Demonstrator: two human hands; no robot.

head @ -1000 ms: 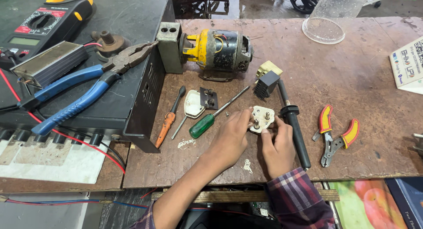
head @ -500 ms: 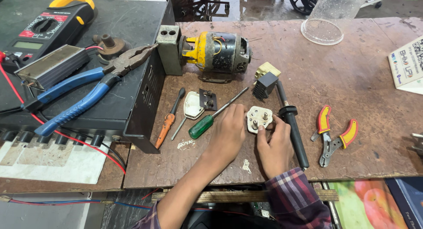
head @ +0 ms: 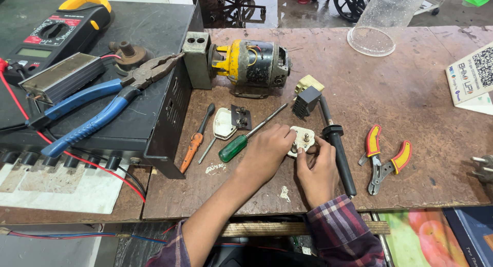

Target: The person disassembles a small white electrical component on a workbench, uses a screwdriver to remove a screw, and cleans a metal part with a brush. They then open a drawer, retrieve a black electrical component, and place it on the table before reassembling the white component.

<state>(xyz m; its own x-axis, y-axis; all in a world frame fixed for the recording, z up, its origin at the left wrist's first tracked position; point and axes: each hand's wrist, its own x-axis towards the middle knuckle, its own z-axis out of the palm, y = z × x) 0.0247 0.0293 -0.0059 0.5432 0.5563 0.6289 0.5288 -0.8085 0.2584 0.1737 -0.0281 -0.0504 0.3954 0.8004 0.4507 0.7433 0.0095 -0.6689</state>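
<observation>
Both hands (head: 292,159) are drawing the plug (head: 303,142) slightly nearer, fingers gripping it between them, pins facing up, right of the screwdriver (head: 241,142).

Two screwdrivers (head: 194,144) (head: 250,134), two pliers (head: 100,103) (head: 382,158) (one blue-handled), one motor (head: 251,64)

At the bench's (head: 411,92) right edge we see a white card (head: 471,74) lying flat, tilted, with a black square code and small coloured marks. On the black box (head: 154,118) at the far left corner lies a meter (head: 54,33), black with yellow top, red label band and a grey rectangular screen (head: 33,52). Below the bench's near right corner sits a colourful printed package (head: 426,241).
</observation>
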